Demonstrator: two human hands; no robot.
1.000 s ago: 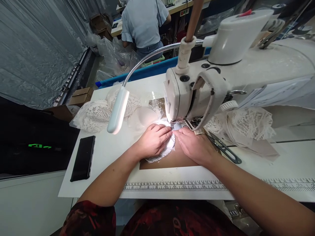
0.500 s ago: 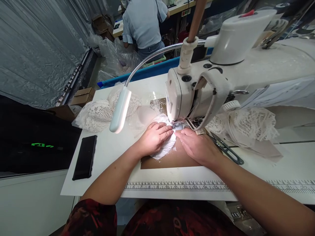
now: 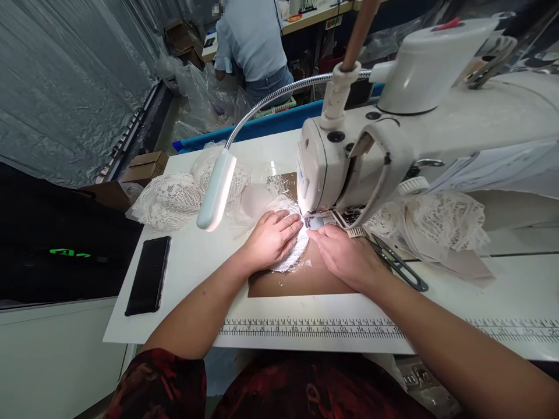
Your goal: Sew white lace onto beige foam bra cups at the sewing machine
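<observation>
A white lace piece (image 3: pixel 293 256) lies under the needle area of the sewing machine (image 3: pixel 321 169), on a brown plate (image 3: pixel 314 279). My left hand (image 3: pixel 273 237) rests flat on top of the lace, fingers stretched towards the needle. My right hand (image 3: pixel 343 251) is closed at the lace's right edge, thumb and forefinger together by the presser foot. The fingertips are small and glare hides exactly how they grip the edge. Thread snips (image 3: pixel 404 267) lie just right of my right hand.
More lace pieces lie left (image 3: pixel 168 201) and right (image 3: pixel 449 224) of the machine. A lamp (image 3: pixel 216 189) hangs over the table. A phone (image 3: pixel 148 276) lies at the left edge, a printed ruler (image 3: pixel 305 329) along the front. A person (image 3: pixel 253 41) sits beyond.
The lace has turned and shifted slightly up towards the needle, with less of it showing below my left hand. My hands keep nearly the same places; the camera view has moved slightly.
</observation>
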